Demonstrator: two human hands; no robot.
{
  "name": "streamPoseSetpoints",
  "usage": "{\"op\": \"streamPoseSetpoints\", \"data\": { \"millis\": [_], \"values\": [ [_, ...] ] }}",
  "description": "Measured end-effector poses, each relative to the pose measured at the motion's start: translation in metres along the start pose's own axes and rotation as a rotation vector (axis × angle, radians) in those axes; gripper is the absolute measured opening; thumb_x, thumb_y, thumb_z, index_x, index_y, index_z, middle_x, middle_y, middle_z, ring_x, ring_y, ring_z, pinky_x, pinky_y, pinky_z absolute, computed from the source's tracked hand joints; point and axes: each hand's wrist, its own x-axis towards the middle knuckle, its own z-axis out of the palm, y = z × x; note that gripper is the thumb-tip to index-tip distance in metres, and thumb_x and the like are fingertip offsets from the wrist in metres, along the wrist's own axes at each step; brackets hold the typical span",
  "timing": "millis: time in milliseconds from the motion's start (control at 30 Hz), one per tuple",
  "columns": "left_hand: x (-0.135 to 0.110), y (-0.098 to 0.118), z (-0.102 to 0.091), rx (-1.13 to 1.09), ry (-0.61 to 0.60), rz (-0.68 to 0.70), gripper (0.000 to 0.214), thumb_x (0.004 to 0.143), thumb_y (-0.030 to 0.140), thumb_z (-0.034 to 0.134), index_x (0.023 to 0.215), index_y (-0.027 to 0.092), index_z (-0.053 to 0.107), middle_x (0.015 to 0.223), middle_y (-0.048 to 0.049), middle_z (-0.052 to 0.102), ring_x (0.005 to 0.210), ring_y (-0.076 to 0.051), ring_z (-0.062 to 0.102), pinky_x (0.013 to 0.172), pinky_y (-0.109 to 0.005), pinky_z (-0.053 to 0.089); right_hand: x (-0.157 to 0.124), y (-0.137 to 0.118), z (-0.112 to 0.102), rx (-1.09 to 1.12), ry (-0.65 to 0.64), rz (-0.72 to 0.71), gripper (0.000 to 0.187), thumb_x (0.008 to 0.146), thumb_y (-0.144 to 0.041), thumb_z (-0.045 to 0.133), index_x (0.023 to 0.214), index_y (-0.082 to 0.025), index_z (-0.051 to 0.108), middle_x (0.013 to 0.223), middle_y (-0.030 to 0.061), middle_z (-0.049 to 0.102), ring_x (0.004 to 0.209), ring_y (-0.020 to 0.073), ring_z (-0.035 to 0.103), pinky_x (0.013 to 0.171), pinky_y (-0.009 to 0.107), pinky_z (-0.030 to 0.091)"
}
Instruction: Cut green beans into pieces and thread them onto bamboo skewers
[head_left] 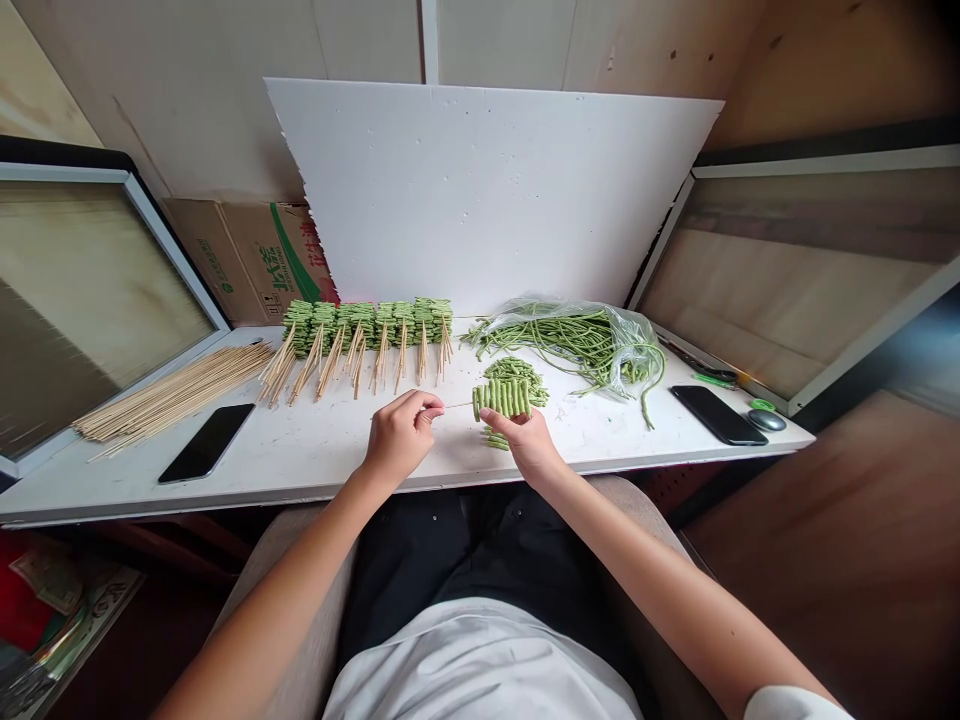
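My left hand (pixel 403 428) is closed in a pinch on the bare end of a thin bamboo skewer (pixel 457 404). At the skewer's other end, a row of cut green bean pieces (pixel 501 398) sits side by side, and my right hand (pixel 531 440) grips this row with the thumb across its front. Just behind lies a pile of cut bean pieces (pixel 534 374). A few more loose pieces (pixel 495 438) lie on the table below the row. Further left, finished bean skewers (pixel 360 325) are stacked with their sticks pointing toward me.
Bare skewers (pixel 180 392) and a black phone (pixel 206 443) lie at the left. Long beans (pixel 570 340) in a clear bag (pixel 637 345) lie at the right, near another phone (pixel 718 415) and a mouse (pixel 766 420). A white board (pixel 487 190) stands behind.
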Motion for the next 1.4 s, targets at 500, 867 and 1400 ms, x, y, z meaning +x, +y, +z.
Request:
{"op": "streamPoseSetpoints", "data": {
  "millis": [500,867,1400],
  "values": [
    [0.01,-0.028,-0.008,-0.038,0.032,-0.164,0.01,0.09,0.014,0.065,0.088,0.02,0.073,0.084,-0.0036,0.078,0.071,-0.017,0.069,0.068,-0.027,0.055,0.033,-0.028,-0.036,-0.079,-0.152,-0.023,0.046,0.078,-0.056,0.087,0.112,-0.025,0.081,0.114,0.0075,0.078,0.109,0.0235,0.068,0.08,0.03,0.05],
    [0.013,-0.027,-0.008,-0.105,-0.142,-0.136,0.007,0.093,0.017,0.069,0.091,0.021,0.074,0.088,-0.0046,0.078,0.075,-0.019,0.071,0.071,-0.03,0.058,0.037,-0.027,-0.036,-0.065,0.045,-0.023,0.037,0.067,-0.054,0.093,0.087,-0.023,0.084,0.1,0.0066,0.078,0.093,0.0212,0.066,0.075,0.032,0.049],
    [0.015,-0.052,-0.029,0.161,-0.205,-0.269,0.02,0.076,0.006,0.07,0.071,0.025,0.075,0.067,-0.0019,0.077,0.061,-0.022,0.071,0.049,-0.027,0.043,0.047,-0.038,-0.054,-0.114,0.055,-0.062,0.055,0.073,-0.064,0.087,0.11,-0.024,0.082,0.103,0.0089,0.079,0.098,0.026,0.07,0.075,0.033,0.052]
  ]
}}
